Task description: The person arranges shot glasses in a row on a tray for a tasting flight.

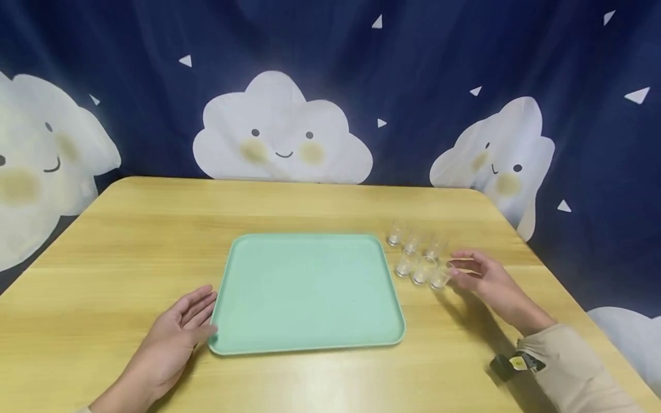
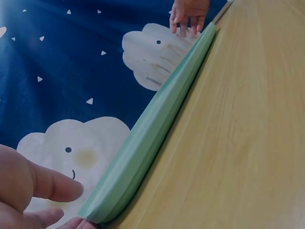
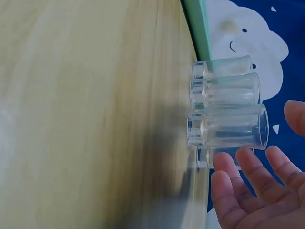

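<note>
At the near right, a beige sleeve (image 1: 583,373) is seen, with a dark strap (image 1: 503,367) worn at the wrist; the yellow label on it is too small to be read. Two hands are shown. The left hand (image 1: 170,344) is held relaxed, its thumb laid at the left edge of one green tray (image 1: 310,292), by the near corner; nothing is gripped. The tray is set flat on the table (image 1: 310,384), with bare wood left in front, on both sides and beyond. The right hand (image 1: 488,287) is held unclenched, thumb and fingers apart, beside the nearest of six glasses (image 1: 423,271); whether that glass is touched cannot be told. The glasses are stood upright in two close rows of three, a narrow gap being left before the tray's right edge. Behind the table's rounded far edge, a blue cloth (image 1: 413,46) is hung, printed with three large clouds, part of a fourth and eight white triangles
</note>
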{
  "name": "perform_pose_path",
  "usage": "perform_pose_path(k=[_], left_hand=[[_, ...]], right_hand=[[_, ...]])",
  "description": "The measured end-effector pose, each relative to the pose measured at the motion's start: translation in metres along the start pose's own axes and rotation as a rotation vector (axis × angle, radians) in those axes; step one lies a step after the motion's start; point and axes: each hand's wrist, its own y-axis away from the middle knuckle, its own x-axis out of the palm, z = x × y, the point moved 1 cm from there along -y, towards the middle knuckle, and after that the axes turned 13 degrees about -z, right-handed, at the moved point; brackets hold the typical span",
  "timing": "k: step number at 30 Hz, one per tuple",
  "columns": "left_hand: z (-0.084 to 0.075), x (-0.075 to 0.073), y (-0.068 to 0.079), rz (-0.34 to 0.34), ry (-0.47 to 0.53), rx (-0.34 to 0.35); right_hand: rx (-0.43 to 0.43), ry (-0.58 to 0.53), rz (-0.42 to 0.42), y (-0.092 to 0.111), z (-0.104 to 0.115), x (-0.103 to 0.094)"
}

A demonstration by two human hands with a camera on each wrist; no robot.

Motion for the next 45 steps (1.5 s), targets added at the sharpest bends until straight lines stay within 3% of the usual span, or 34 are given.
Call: perform_pose_path(k=[8,20,28,37,45], left_hand=[[0.001,-0.001,0.004,-0.004,-0.033,0.049],[0.0,0.001,0.004,-0.01,-0.059,0.068],[0.0,-0.002,0.003,0.002,-0.051,0.119],[-0.001,-0.002,0.001,0.012,-0.054,0.072],[-0.001,-0.003,0.002,0.0,-0.056,0.1]], right_hand=[[-0.004,0.047,0.068,-0.007,-0.002,0.003],[-0.022,0.061,0.091,-0.009,-0.006,0.003],[-0.045,0.095,0.092,-0.012,-0.005,0.005],[-0.051,0.094,0.08,-0.013,-0.003,-0.007],[-0.026,0.118,0.086,-0.014,0.009,-0.011]])
